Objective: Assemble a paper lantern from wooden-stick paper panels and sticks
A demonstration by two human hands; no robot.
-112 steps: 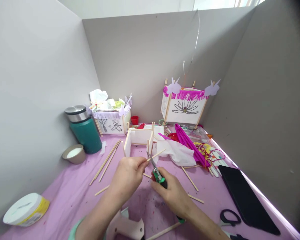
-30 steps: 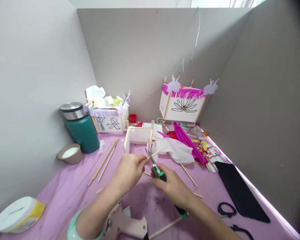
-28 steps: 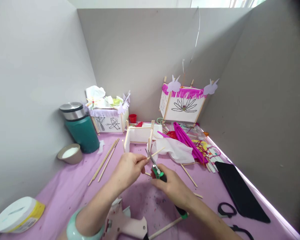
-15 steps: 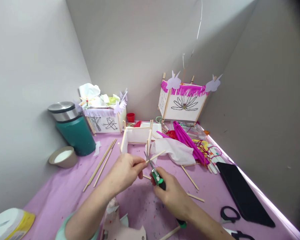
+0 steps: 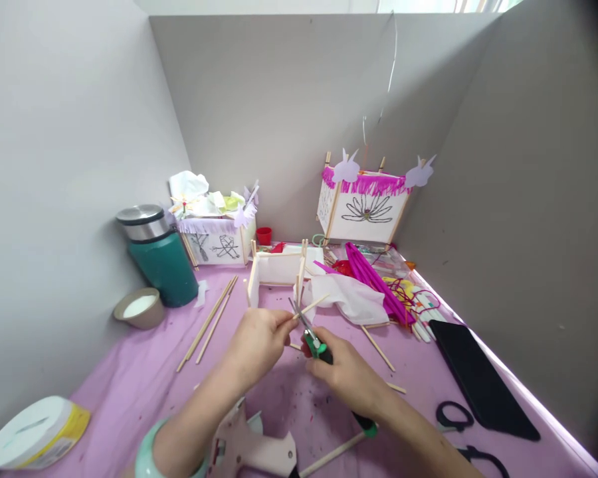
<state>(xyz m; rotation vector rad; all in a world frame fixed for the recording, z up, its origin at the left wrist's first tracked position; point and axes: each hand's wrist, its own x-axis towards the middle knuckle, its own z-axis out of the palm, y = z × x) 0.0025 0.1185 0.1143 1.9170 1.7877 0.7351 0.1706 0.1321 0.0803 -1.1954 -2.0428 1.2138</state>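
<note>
My left hand [image 5: 262,340] pinches a thin wooden stick [image 5: 315,305] near its end, and the rest points up to the right. In my right hand [image 5: 349,377] are green-and-black handled shears [image 5: 311,340]. Their narrow blades are parted and lie across the stick just beyond my left fingertips. Just behind the hands stands a small stick frame [image 5: 279,255] with white paper sides. A pale pink glue gun [image 5: 269,453] lies below, partly hidden by my left forearm.
Several long sticks [image 5: 206,325] lie left, near a teal bottle [image 5: 162,265] and a bowl [image 5: 144,315]. White tissue [image 5: 349,299], magenta paper [image 5: 379,285], a black tablet-like slab [image 5: 483,378] and scissors [image 5: 454,415] are right. Two decorated paper lanterns [image 5: 366,209] stand behind.
My view has tilted up slightly, showing the top edge of the back panel. Both hands keep nearly the same pose, with the shears still across the stick.
</note>
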